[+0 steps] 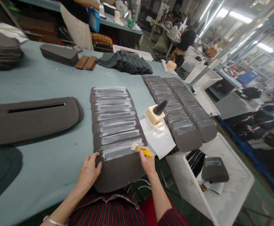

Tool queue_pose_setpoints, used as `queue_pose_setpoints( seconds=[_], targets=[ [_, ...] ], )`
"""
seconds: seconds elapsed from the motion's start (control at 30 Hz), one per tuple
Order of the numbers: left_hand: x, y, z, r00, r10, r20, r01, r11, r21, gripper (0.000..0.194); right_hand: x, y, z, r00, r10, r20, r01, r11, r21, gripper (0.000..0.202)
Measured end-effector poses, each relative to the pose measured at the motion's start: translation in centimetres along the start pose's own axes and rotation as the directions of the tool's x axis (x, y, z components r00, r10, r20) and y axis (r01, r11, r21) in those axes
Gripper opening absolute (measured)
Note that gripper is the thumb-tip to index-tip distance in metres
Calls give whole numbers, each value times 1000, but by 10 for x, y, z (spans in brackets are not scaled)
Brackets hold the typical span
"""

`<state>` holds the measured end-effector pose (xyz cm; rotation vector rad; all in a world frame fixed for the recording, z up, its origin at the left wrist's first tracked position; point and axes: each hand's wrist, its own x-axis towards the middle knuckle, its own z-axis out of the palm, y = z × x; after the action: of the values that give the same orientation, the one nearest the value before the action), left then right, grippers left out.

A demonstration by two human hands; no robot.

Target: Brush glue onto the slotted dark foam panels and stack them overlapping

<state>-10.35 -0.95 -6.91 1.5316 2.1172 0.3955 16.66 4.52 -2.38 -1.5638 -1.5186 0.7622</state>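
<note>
My right hand (148, 160) grips a small paintbrush (143, 150) with a yellow handle and pale bristles. The bristles are at the right end of a white-smeared slot on the nearest of several overlapping dark grey-brown panels (123, 174). White streaks surround the slots all along this row. At the row's left edge rests my left hand (90, 171), thumb and index finger apart, fingertips on the panel's edge. To the right, a cream-coloured block-like container (154, 116) with a black cone (160, 107) on top stands on a white sheet (159, 144).
More overlapping slotted panels (186, 138) lie right of the sheet. Slotted pieces (38, 121) are stacked at left. Dark folded pieces (125, 62) and brown blocks (86, 62) lie farther back. A white bin (236, 194) stands beside the table's right edge. A person (78, 25) stands beyond the table.
</note>
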Motion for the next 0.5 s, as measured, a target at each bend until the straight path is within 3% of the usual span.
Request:
queue_pose_setpoints(
  seconds=[0.13, 0.23, 0.37, 0.43, 0.5],
  targets=[
    [-2, 3, 0, 1000, -20, -2, 20, 999, -51, 37, 9, 13, -11, 983, -36, -181, 12, 991, -134, 24],
    [-2, 3, 1, 999, -33, -12, 31, 996, -88, 36, 11, 15, -11, 991, -64, -114, 45, 986, -162, 21],
    [0, 2, 4, 995, -101, -18, 97, 981, -166, 38, 3, -9, 19, 984, -79, -160, 50, 983, -178, 20],
    [0, 2, 3, 990, -144, 4, 143, 973, -183, 39, -7, -28, 45, 993, -110, -39, 107, 991, -84, 18],
    [1, 3, 2, 985, -173, 19, 173, 965, -195, 38, -18, -43, 69, 965, -185, 184, 183, 983, 29, 17]
  ],
)
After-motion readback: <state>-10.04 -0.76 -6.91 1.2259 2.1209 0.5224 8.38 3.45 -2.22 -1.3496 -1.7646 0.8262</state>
